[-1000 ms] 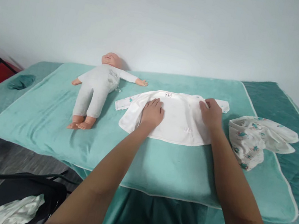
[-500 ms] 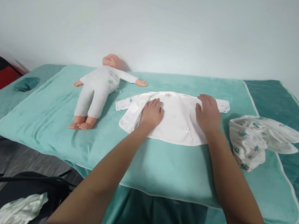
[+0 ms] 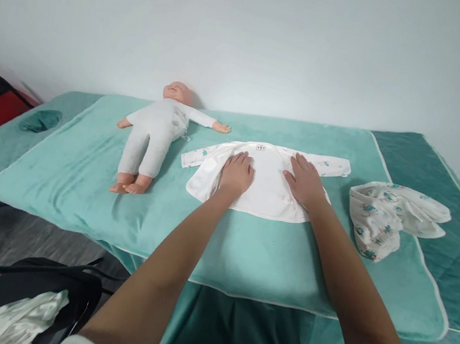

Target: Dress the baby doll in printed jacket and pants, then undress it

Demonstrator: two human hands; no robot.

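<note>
A small white baby shirt [image 3: 266, 193] lies spread on the green bed cover, its printed sleeves stretched out to both sides and a label at the neck. My left hand [image 3: 237, 173] rests flat on the left part of the shirt, fingers extended. On its right part lies my right hand [image 3: 305, 183], palm down with the fingers apart. Neither hand grips the cloth. To the left, a baby doll [image 3: 152, 129] in a pale grey-white body suit lies on its back, one arm reaching toward the shirt.
A bunched printed baby garment [image 3: 378, 216] lies right of the shirt on the green cover [image 3: 275, 269]. The bed has a face hole [image 3: 41, 121] at the left. A black chair [image 3: 71, 286] with crumpled cloth [image 3: 24, 316] stands lower left. A white wall [image 3: 322, 52] rises behind the bed.
My right hand has moved left and inward across the shirt, uncovering more of the right sleeve. My left hand stays in nearly the same place on the cloth. The view has shifted slightly.
</note>
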